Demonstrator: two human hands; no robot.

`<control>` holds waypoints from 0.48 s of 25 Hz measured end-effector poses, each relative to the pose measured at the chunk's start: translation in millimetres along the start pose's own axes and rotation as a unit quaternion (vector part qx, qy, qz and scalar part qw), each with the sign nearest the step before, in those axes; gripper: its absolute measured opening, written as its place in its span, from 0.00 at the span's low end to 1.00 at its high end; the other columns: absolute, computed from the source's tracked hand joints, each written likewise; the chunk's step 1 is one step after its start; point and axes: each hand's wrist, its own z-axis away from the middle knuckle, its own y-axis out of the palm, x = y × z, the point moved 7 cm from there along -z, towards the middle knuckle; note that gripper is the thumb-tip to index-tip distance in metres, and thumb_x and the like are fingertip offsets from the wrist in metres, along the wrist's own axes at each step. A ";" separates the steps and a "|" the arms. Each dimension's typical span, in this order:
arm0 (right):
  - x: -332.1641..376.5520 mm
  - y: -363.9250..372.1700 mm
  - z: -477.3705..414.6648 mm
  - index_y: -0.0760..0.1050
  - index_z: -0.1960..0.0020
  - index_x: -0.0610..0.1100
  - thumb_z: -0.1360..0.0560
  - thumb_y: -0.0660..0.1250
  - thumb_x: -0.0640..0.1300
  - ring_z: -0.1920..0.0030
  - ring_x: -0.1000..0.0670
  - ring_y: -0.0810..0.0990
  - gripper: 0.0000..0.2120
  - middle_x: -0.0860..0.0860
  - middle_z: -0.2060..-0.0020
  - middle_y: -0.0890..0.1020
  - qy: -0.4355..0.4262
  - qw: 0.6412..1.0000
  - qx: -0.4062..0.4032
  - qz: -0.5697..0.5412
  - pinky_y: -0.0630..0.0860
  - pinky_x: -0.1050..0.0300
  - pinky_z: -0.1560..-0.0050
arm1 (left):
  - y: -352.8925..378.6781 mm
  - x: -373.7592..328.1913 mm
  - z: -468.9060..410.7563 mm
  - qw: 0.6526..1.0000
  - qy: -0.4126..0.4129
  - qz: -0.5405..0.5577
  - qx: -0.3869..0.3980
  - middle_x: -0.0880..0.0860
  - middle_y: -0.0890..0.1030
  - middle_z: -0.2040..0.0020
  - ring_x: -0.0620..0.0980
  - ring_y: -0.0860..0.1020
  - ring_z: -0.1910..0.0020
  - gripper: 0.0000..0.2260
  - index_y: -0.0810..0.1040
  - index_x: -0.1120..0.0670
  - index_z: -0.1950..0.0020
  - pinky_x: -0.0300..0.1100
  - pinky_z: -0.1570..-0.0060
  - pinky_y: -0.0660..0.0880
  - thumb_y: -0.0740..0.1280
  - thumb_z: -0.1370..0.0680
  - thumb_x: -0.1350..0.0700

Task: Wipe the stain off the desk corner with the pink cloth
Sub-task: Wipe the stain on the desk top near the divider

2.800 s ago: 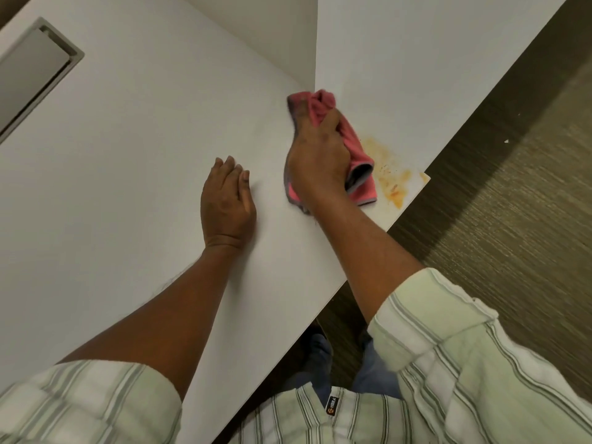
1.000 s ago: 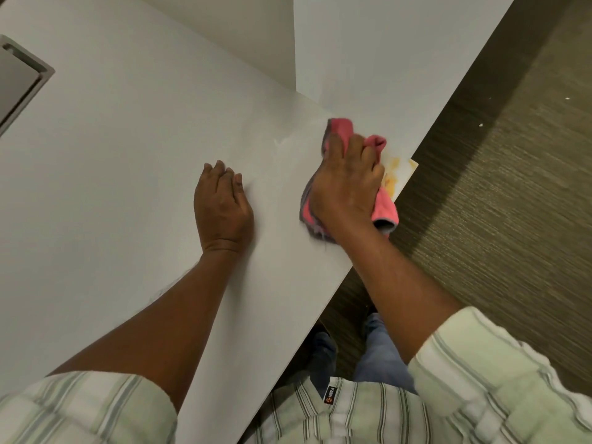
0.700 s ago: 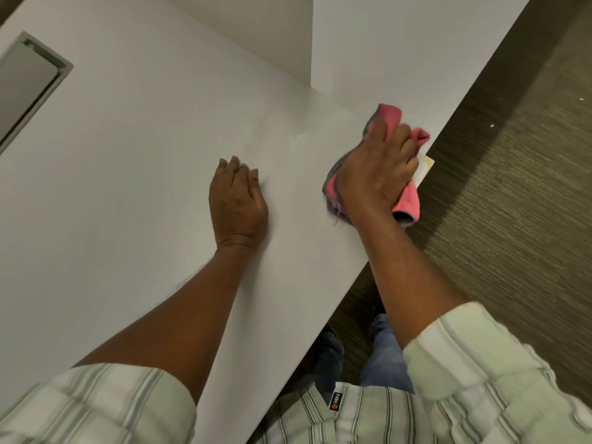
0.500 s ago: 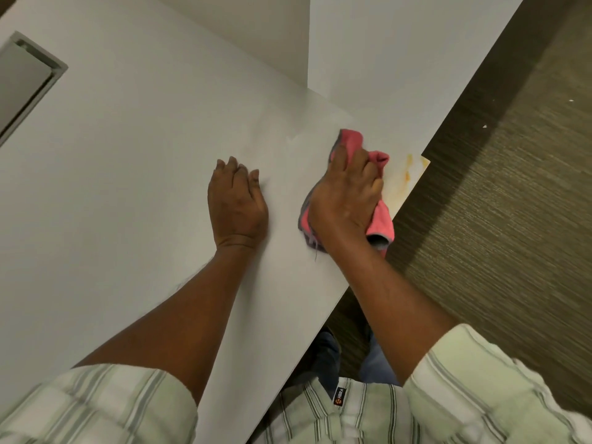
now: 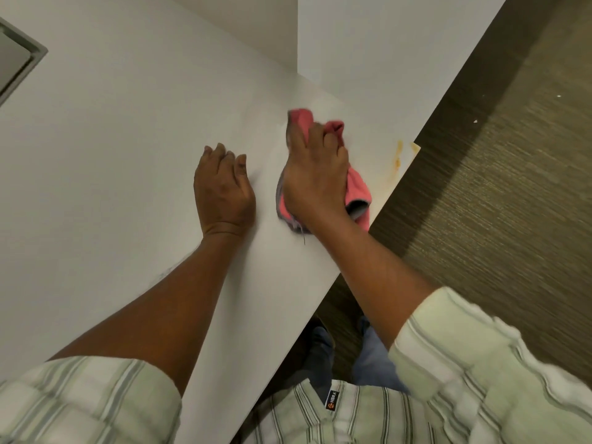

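Pink cloth [image 5: 357, 190], bunched and edged in grey, lies on the white table [image 5: 105, 161] under the right hand [image 5: 315, 181]. That hand presses down on it from above with the fingers curled over the folds, so the grip is closed on the cloth: one pink fold pokes out beyond the fingertips, another hangs out to the right of the palm near the table's edge, and a grey fringe shows at the left of the wrist. The far part of the cloth is blurred.

Orange-yellow stain [image 5: 398, 158] marks sit to the right of the right hand and slightly beyond it, on the table corner [image 5: 413, 149]. The cloth is near the stain but apart from it; a strip of bare white surface lies between them. The marks are thin streaks and a faint smear running along the corner's edge.

To the left of the right hand, just beside it, the left hand [image 5: 222, 190] rests flat on the table, palm down, fingers together and extended, holding nothing. Both forearms are bare, with pale striped sleeves [image 5: 474, 357] at the bottom of the view.

Right of the table edge lies dark woven floor [image 5: 499, 200]. Far to the left of the hands, a grey recessed panel [image 5: 16, 62] sits in the tabletop.
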 end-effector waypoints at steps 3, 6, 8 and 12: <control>-10.6 -5.9 45.3 0.67 0.31 0.44 0.31 0.57 0.39 0.47 0.39 0.74 0.27 0.42 0.43 0.75 -0.004 1.000 -0.001 0.001 0.71 0.45 0.50 | -1.0 -0.9 1.3 1.000 -0.003 0.008 -0.001 0.65 0.78 0.39 0.63 0.71 0.34 0.21 0.78 0.66 0.44 0.53 0.31 0.65 0.53 0.20 0.52; -37.9 -9.4 37.6 0.69 0.36 0.45 0.31 0.61 0.38 0.48 0.40 0.74 0.23 0.43 0.45 0.76 0.074 0.997 -0.010 0.025 0.70 0.47 0.53 | 0.2 3.5 1.7 1.000 -0.012 0.014 -0.002 0.64 0.77 0.39 0.63 0.70 0.33 0.20 0.77 0.66 0.44 0.52 0.31 0.65 0.53 0.20 0.52; -43.3 -10.8 11.7 0.68 0.35 0.45 0.29 0.61 0.38 0.46 0.40 0.73 0.23 0.43 0.43 0.75 0.102 0.994 -0.019 0.031 0.70 0.46 0.51 | 1.9 3.4 0.6 1.000 0.002 -0.005 -0.007 0.64 0.78 0.40 0.63 0.72 0.35 0.21 0.78 0.66 0.46 0.51 0.31 0.65 0.53 0.20 0.52; -23.0 -5.7 -14.0 0.65 0.31 0.46 0.28 0.58 0.37 0.43 0.40 0.72 0.25 0.43 0.39 0.72 0.069 0.997 -0.007 0.039 0.69 0.46 0.48 | 3.9 1.6 -2.7 1.000 0.017 -0.021 -0.010 0.64 0.79 0.41 0.64 0.73 0.37 0.21 0.78 0.66 0.47 0.50 0.31 0.64 0.52 0.20 0.52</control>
